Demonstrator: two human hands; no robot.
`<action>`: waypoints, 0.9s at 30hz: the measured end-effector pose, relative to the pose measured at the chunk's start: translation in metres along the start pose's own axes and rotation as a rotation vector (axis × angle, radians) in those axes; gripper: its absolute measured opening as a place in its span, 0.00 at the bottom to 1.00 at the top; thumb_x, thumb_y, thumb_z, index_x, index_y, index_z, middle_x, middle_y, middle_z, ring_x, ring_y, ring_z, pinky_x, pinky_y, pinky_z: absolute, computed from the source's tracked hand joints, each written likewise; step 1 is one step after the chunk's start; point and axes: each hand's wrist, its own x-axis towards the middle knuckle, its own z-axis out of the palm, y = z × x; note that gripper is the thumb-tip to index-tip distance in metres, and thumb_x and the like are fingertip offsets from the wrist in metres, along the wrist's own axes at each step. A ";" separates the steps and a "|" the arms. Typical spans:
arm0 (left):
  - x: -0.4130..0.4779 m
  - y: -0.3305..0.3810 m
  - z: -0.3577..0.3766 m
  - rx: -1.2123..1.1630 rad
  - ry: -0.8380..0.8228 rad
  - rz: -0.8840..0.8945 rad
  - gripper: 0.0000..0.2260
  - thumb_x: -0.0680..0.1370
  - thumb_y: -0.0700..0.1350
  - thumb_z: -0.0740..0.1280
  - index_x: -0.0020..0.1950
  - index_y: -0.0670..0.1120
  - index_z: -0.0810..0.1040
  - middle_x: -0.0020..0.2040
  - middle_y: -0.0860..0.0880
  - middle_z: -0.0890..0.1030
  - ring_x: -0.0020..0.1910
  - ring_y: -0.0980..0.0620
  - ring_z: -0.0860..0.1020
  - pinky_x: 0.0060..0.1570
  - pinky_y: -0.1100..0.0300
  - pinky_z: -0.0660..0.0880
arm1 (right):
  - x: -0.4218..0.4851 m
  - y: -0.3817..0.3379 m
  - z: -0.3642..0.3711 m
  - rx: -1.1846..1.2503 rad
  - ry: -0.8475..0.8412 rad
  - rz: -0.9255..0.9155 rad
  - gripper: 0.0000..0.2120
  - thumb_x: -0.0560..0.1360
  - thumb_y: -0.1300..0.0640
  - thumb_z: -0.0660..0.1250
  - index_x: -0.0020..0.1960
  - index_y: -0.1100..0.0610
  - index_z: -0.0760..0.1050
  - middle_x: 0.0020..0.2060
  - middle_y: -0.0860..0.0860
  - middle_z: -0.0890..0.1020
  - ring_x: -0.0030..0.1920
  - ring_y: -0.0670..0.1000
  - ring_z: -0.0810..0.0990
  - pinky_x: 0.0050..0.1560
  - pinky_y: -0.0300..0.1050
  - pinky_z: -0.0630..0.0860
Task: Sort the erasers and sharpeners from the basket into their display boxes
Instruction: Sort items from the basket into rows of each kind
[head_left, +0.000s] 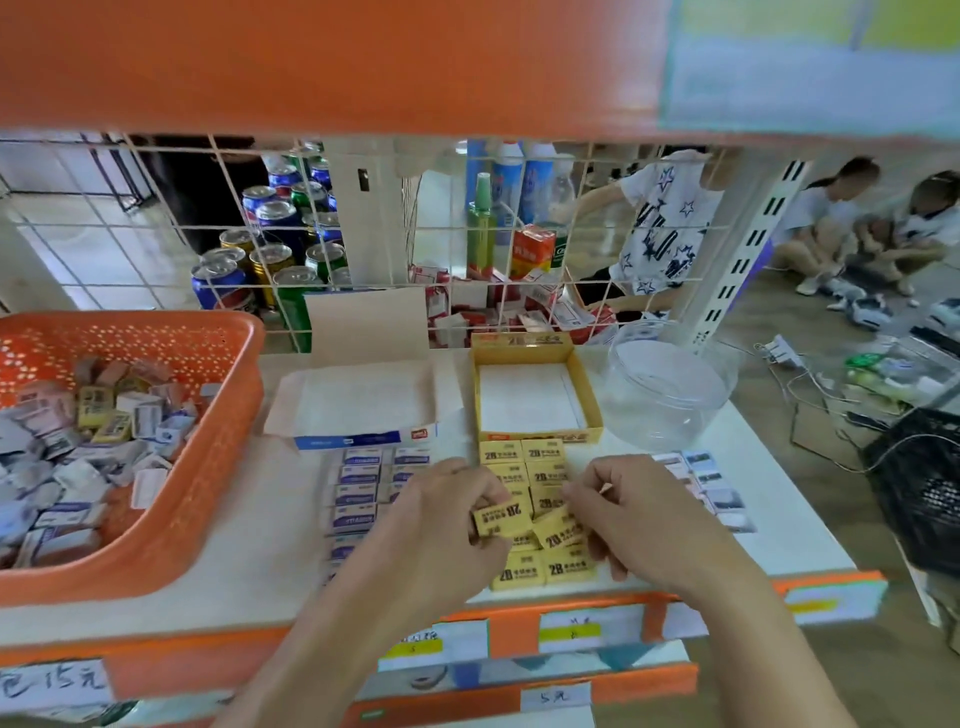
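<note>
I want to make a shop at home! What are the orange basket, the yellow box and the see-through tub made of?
Orange basket: looks like moulded plastic, smooth with rows of holes. Yellow box: probably printed cardboard, thin folded walls, matte. See-through tub: likely clear plastic, glossy; glass can't be ruled out.

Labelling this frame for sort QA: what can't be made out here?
All head view.
Rows of yellow erasers: partly covered by the left hand, which pinches the held yellow eraser, and by the right hand; no count.
Right hand's grip: its curled fingers hide the contact.
Column of blue-and-white erasers: near end behind the left forearm.
The orange basket: cut off by the left edge; jumbled contents too blurred to type.
</note>
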 end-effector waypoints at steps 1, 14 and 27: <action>-0.001 -0.001 0.002 0.001 -0.002 0.010 0.13 0.74 0.48 0.71 0.58 0.55 0.76 0.46 0.65 0.70 0.41 0.70 0.71 0.42 0.74 0.67 | -0.001 0.000 0.000 -0.041 0.004 0.012 0.15 0.79 0.49 0.61 0.36 0.55 0.71 0.27 0.51 0.80 0.22 0.46 0.75 0.29 0.42 0.71; -0.009 0.003 0.010 0.058 0.025 0.012 0.10 0.75 0.49 0.70 0.52 0.58 0.71 0.48 0.61 0.70 0.45 0.64 0.72 0.49 0.67 0.73 | -0.008 0.004 0.004 -0.228 -0.048 0.032 0.12 0.75 0.43 0.66 0.52 0.47 0.66 0.41 0.43 0.76 0.39 0.43 0.77 0.35 0.39 0.69; -0.014 0.011 0.006 0.154 -0.043 0.015 0.10 0.76 0.53 0.67 0.45 0.58 0.65 0.44 0.60 0.69 0.42 0.60 0.71 0.41 0.67 0.70 | -0.007 0.007 0.008 -0.260 -0.005 -0.005 0.13 0.74 0.45 0.69 0.47 0.47 0.65 0.40 0.45 0.76 0.39 0.44 0.75 0.35 0.39 0.66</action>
